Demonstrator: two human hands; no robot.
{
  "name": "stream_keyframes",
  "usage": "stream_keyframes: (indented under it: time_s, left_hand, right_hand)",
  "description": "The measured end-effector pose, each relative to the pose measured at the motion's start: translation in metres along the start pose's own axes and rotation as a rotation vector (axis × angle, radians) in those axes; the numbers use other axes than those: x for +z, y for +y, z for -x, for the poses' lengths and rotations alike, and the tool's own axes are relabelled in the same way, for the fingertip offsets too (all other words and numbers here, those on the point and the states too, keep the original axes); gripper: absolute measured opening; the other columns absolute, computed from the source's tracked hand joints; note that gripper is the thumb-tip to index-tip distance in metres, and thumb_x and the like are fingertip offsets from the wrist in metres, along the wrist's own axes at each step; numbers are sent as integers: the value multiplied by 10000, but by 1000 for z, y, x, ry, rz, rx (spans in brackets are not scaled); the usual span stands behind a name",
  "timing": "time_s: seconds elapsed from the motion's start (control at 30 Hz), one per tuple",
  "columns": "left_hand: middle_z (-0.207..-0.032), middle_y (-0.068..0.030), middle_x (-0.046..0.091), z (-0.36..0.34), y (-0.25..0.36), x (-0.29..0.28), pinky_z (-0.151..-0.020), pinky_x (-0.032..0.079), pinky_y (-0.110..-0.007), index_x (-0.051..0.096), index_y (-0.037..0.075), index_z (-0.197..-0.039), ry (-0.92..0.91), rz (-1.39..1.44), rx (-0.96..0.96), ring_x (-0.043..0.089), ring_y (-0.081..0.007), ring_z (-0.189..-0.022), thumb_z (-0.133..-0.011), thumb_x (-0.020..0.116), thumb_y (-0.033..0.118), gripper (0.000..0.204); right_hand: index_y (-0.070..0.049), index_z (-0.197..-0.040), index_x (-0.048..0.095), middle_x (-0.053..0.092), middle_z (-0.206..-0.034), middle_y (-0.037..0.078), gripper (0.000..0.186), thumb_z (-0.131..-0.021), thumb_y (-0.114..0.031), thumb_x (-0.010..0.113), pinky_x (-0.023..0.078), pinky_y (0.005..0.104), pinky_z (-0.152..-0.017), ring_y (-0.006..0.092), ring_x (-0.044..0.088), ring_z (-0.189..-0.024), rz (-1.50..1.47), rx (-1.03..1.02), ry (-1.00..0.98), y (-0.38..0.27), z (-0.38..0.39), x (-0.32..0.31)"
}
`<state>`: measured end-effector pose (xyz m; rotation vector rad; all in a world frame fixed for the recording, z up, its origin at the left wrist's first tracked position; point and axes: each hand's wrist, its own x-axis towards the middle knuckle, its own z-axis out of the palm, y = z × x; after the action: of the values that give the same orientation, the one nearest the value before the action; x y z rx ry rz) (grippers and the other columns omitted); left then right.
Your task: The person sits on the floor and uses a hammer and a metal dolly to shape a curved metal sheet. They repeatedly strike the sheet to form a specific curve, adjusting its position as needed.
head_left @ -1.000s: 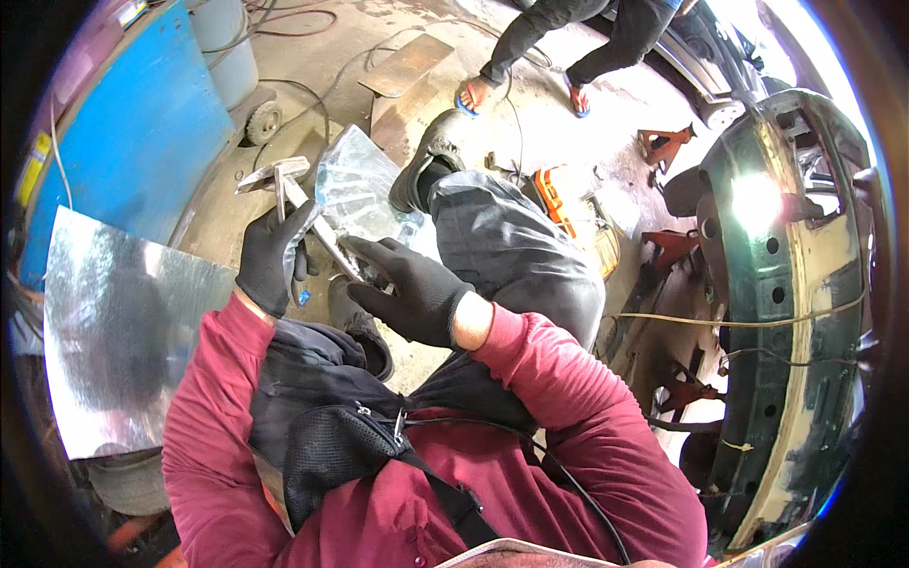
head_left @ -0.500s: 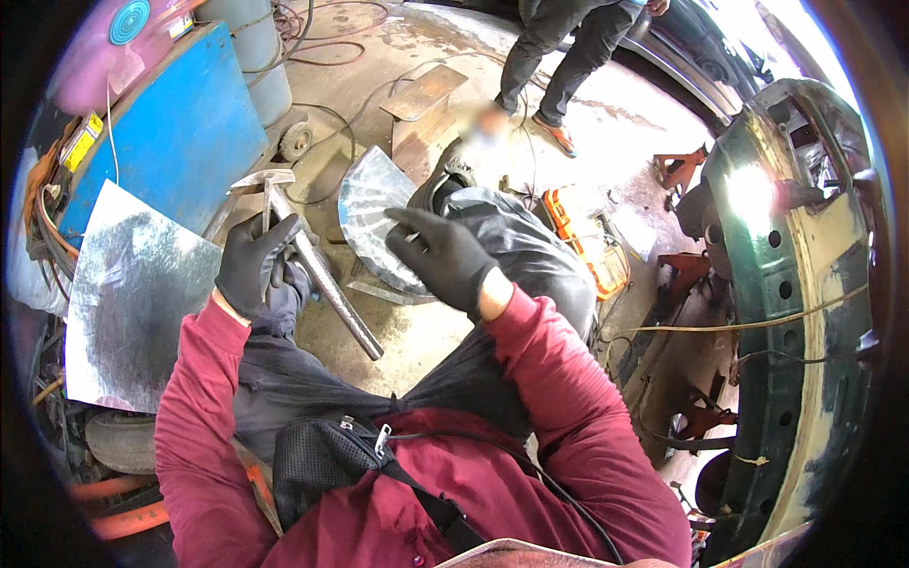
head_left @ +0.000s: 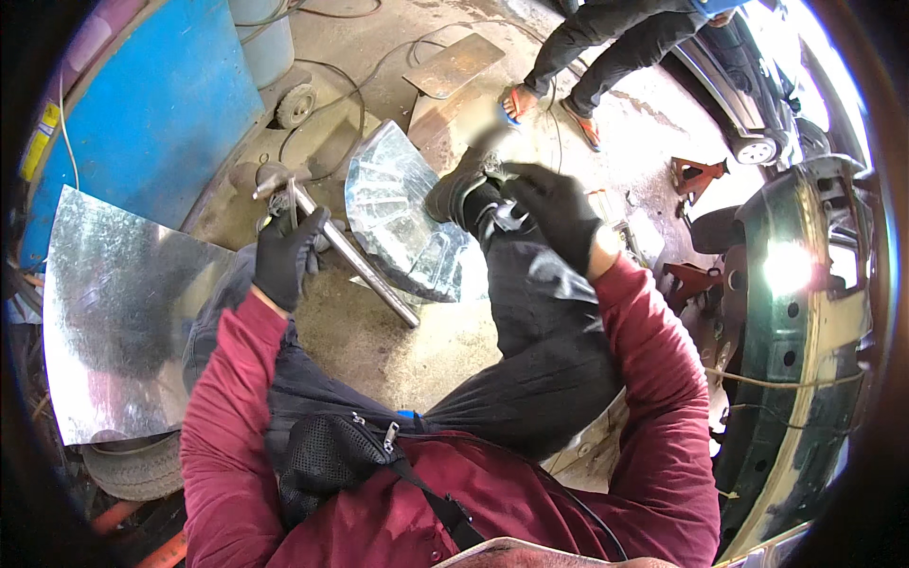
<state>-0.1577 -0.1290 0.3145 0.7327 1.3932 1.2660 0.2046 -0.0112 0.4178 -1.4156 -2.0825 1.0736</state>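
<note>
My left hand, in a black glove, is closed around a metal hammer. The hammer head points up and left, and its tubular handle slants down to the right between my knees. My right hand, also gloved in black, is raised over my right shin with its fingers reaching left, apart and apparently holding nothing. Below and between the hands, a curved, fan-shaped piece of sheet metal with radiating marks lies on the floor. My right shoe is at its right edge.
A larger shiny metal sheet leans at my left above a tyre. A blue panel stands behind it. At right are a green car body part and red jack stands. Another person's feet are ahead, beside a board.
My right hand has moved right and slightly up, away from the hammer. The hammer has shifted slightly right and down in view. My right leg is more extended, and the whole view has shifted.
</note>
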Motion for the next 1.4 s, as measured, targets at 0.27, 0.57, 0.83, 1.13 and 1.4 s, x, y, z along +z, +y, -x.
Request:
stream_keyframes:
  time_s: [0.27, 0.57, 0.83, 1.13, 1.4]
  left_hand:
    - [-732, 30, 589, 6, -30, 15, -426, 421, -256, 670, 90, -928, 53, 122, -115, 491, -78, -467, -965, 779, 343, 278]
    - [-815, -35, 693, 3, -41, 16, -435, 477, -279, 622, 92, -1106, 18, 110, -42, 525, -114, -446, -973, 765, 236, 243]
    - [-793, -10, 643, 7, -43, 23, -442, 497, -295, 630, 99, -1001, 33, 133, -119, 509, -117, -439, -972, 768, 227, 191]
    - [-744, 18, 597, 8, -39, 21, -423, 426, -270, 675, 71, -912, 82, 136, -86, 474, -82, -465, -963, 786, 260, 224]
    - [-729, 18, 590, 7, -38, 22, -438, 444, -263, 678, 67, -905, 100, 100, -96, 468, -84, -464, -969, 776, 249, 216]
  right_hand:
    - [-31, -1333, 680, 740, -1212, 199, 434, -1019, -328, 651, 546, 412, -981, 343, 716, -1128, 170, -68, -208, -1, -9, 53]
    - [-19, -1253, 683, 744, -1090, 216, 339, -995, -237, 701, 562, 421, -902, 343, 735, -1003, 109, -175, 32, 3, -9, 49]
    - [63, -1282, 634, 703, -948, 113, 380, -1000, -171, 732, 570, 332, -783, 222, 694, -828, 434, -857, 875, -33, -125, -116]
    - [-48, -1305, 640, 679, -1065, 3, 299, -1027, -147, 686, 503, 249, -763, 89, 635, -924, -506, -635, 681, -100, -132, -109]
    - [-52, -1331, 640, 687, -1116, -4, 333, -1036, -195, 693, 507, 254, -800, 91, 647, -962, -657, -571, 524, -112, -130, -106]
